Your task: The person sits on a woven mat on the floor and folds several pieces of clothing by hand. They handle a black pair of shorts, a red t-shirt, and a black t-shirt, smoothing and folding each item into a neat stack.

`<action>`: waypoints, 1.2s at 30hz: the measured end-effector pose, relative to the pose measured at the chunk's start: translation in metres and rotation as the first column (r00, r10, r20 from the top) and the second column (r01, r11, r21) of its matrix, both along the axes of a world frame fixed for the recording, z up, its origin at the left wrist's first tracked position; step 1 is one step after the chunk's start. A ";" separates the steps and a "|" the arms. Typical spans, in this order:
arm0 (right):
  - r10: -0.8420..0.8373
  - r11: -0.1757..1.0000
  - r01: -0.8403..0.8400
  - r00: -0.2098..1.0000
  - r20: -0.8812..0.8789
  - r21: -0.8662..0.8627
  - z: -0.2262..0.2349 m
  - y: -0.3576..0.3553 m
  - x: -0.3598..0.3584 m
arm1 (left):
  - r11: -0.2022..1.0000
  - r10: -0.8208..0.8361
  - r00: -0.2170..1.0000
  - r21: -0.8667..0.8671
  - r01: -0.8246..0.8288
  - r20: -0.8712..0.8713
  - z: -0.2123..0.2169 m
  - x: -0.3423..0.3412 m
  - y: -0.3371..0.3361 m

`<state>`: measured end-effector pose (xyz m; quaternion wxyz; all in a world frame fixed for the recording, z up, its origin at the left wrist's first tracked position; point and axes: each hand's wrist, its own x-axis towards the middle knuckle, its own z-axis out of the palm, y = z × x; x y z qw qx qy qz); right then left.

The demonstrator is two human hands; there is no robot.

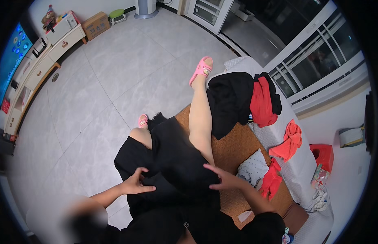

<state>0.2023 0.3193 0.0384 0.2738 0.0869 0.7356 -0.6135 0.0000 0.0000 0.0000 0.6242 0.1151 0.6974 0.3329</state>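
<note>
A piece of black cloth (pixel 172 150) lies spread over my lap and thighs, with a fringe-like dark edge at its far side. My left hand (pixel 134 183) is at the cloth's left side, thumb and fingers apart in a C shape. At its right side, my right hand (pixel 225 179) is also open, fingers pointing left towards the cloth. Neither hand shows anything gripped. To the right of my stretched leg lies a heap of black clothing (pixel 231 99), with a red garment (pixel 262 101) beside it.
On the brown seat mat (pixel 233 150) lie a pale dotted cloth (pixel 252 166) and a red cloth (pixel 272 179). A coral cloth (pixel 288 142) rests on the white sofa cover (pixel 266 136). A red container (pixel 322 156) stands at right. Across the tiled floor are a cabinet (pixel 46 61) and cardboard box (pixel 96 25).
</note>
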 end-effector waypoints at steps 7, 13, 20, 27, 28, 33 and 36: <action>0.453 0.706 -0.258 0.880 -0.141 0.659 -0.010 -0.009 0.016 | 0.739 -0.042 0.657 0.419 0.528 -0.752 0.014 0.005 0.025; 0.298 0.769 -0.008 0.889 -0.348 0.639 0.044 0.019 -0.054 | 0.823 0.259 0.478 0.451 0.346 -0.839 0.102 -0.084 0.048; 0.112 0.636 0.597 0.556 -0.824 0.489 0.193 0.077 -0.155 | 0.524 0.800 0.179 0.811 0.260 -0.573 0.245 -0.199 0.093; -0.208 0.754 0.656 0.304 -0.930 0.046 0.320 0.101 -0.173 | 0.139 0.928 0.270 0.909 0.392 -0.258 0.340 -0.204 0.114; -0.269 0.761 0.647 0.236 -0.934 -0.055 0.328 0.099 -0.174 | 0.071 0.898 0.386 0.938 0.340 -0.208 0.351 -0.196 0.116; -0.419 0.735 0.633 0.143 -0.897 -0.242 0.352 0.083 -0.160 | 0.301 0.506 0.767 0.914 0.271 -0.394 0.385 -0.204 0.099; -0.376 0.798 0.573 0.228 -0.898 -0.188 0.352 0.076 -0.147 | 0.579 0.268 0.638 0.650 0.493 -0.722 0.394 -0.179 0.112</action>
